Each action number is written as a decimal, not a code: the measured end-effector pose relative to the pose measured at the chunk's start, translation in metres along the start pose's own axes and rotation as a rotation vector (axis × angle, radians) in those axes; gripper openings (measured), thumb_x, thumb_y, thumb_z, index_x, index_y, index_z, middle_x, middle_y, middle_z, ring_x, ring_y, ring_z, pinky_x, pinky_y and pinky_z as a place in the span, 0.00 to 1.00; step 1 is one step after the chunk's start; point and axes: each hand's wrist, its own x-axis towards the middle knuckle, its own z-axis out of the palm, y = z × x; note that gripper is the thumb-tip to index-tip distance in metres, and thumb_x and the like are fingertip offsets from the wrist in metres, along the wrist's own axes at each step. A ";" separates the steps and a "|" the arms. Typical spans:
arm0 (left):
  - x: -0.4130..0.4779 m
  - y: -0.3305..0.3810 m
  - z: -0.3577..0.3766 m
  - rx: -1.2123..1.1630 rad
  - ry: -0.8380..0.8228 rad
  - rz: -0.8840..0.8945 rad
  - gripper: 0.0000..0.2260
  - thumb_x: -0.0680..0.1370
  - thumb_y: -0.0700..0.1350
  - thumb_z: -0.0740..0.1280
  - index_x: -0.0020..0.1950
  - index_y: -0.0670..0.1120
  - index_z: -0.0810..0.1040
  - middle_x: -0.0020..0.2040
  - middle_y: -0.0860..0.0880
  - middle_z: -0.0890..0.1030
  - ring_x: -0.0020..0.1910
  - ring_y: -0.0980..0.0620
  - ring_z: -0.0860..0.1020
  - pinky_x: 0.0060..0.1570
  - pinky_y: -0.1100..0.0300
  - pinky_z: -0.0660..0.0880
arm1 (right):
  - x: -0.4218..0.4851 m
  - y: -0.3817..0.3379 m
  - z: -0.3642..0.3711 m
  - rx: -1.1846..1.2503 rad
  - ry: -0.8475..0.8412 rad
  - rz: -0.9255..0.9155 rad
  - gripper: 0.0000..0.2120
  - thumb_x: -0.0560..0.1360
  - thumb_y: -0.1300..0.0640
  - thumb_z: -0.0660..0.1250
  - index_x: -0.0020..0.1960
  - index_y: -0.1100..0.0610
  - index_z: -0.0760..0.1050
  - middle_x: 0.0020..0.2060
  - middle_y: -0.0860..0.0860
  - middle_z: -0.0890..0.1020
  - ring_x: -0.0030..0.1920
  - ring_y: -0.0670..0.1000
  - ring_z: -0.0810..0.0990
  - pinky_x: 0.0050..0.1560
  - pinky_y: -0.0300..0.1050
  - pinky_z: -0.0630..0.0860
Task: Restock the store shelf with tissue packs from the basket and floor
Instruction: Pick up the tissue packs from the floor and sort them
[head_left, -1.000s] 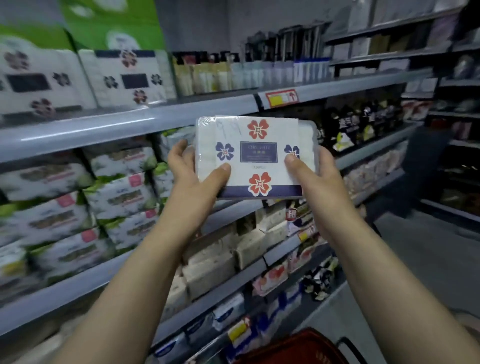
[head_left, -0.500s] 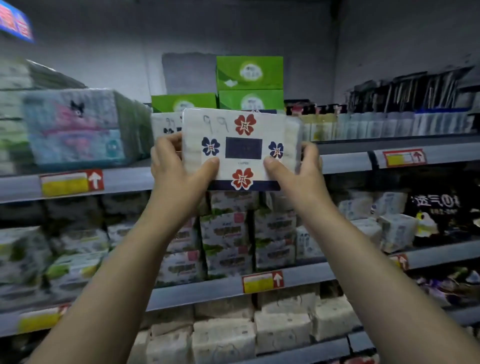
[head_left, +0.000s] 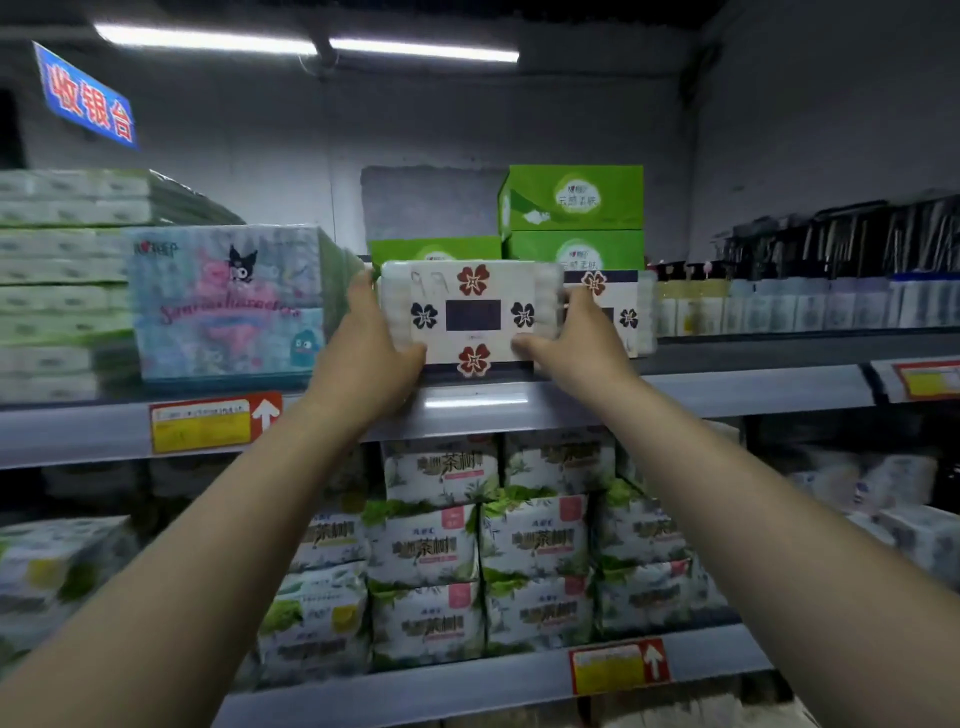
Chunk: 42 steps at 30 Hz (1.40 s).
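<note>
Head view: the top shelf (head_left: 571, 400) runs just under both grips. Left of my left grip stands a big cartoon-print bundle (head_left: 223, 301); behind my right grip sits a matching flower pack (head_left: 621, 312). The flower-print tissue pack (head_left: 472, 312) is between the grips, its bottom edge at the shelf's front lip. My left grip (head_left: 363, 364) and right grip (head_left: 576, 353) clasp its ends, thumbs on its face. I judge this the placing step; next calls for a level push inward, then release.
</note>
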 end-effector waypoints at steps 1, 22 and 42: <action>0.000 -0.004 0.001 0.040 -0.006 0.002 0.30 0.77 0.41 0.67 0.74 0.48 0.56 0.62 0.44 0.76 0.57 0.44 0.78 0.57 0.47 0.76 | 0.004 0.001 0.003 -0.034 -0.017 0.011 0.32 0.71 0.49 0.74 0.67 0.58 0.64 0.59 0.52 0.77 0.55 0.54 0.77 0.54 0.48 0.74; -0.017 0.004 0.027 0.522 -0.211 0.304 0.34 0.80 0.62 0.54 0.80 0.48 0.46 0.79 0.45 0.36 0.78 0.47 0.38 0.74 0.44 0.42 | -0.034 0.006 0.003 -0.401 0.107 -0.269 0.35 0.78 0.43 0.63 0.77 0.58 0.55 0.75 0.55 0.63 0.75 0.56 0.60 0.73 0.50 0.57; -0.283 0.184 0.273 0.299 -1.104 0.822 0.39 0.78 0.68 0.51 0.79 0.51 0.36 0.77 0.48 0.31 0.77 0.49 0.34 0.73 0.45 0.35 | -0.359 0.231 -0.268 -0.898 -0.194 0.597 0.38 0.78 0.34 0.52 0.80 0.50 0.41 0.79 0.54 0.43 0.79 0.53 0.41 0.76 0.55 0.42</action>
